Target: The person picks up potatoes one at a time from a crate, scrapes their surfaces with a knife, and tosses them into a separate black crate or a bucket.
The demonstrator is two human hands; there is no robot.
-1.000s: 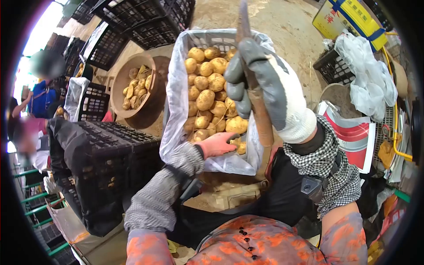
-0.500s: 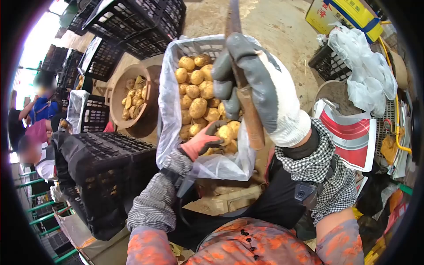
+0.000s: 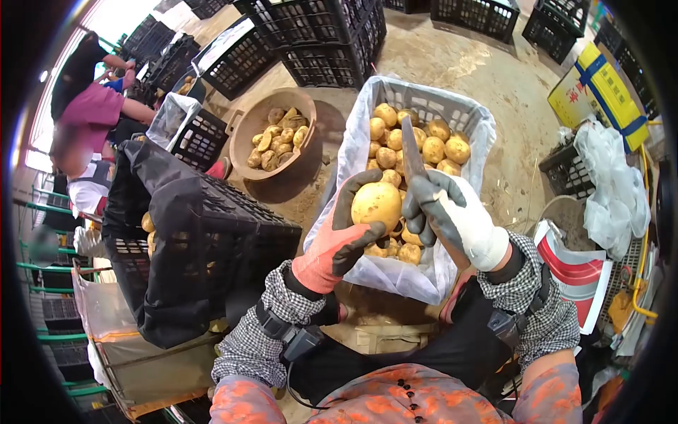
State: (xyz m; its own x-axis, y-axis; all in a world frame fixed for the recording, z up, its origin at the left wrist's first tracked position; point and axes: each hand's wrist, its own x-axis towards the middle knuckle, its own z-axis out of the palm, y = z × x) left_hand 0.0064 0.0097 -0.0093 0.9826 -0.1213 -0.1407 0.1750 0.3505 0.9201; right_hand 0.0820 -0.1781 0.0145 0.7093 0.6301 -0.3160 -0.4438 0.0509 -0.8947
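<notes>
My left hand [image 3: 337, 237], in a coral and dark grey glove, is closed around a large yellow potato [image 3: 376, 205] held above the crate. My right hand [image 3: 455, 215], in a white and grey glove, grips a knife [image 3: 412, 150] by its worn handle. The blade points up and away from me, just right of the potato. Below both hands stands a crate [image 3: 474, 113] lined with thin white plastic. Several potatoes [image 3: 433, 148] fill it, partly hidden by my hands.
Left of the crate sits a round brown basin [image 3: 247, 131] with cut potato pieces. A black crate draped in dark cloth [image 3: 173, 233] stands nearer on the left. Stacked black crates [image 3: 325, 60] are behind. Clear plastic bags [image 3: 611, 187] lie at right. People [image 3: 92, 113] work at far left.
My left hand has lifted a potato out of the crate. My right hand has lowered the knife beside it. The view has shifted, so the crate appears farther right.
</notes>
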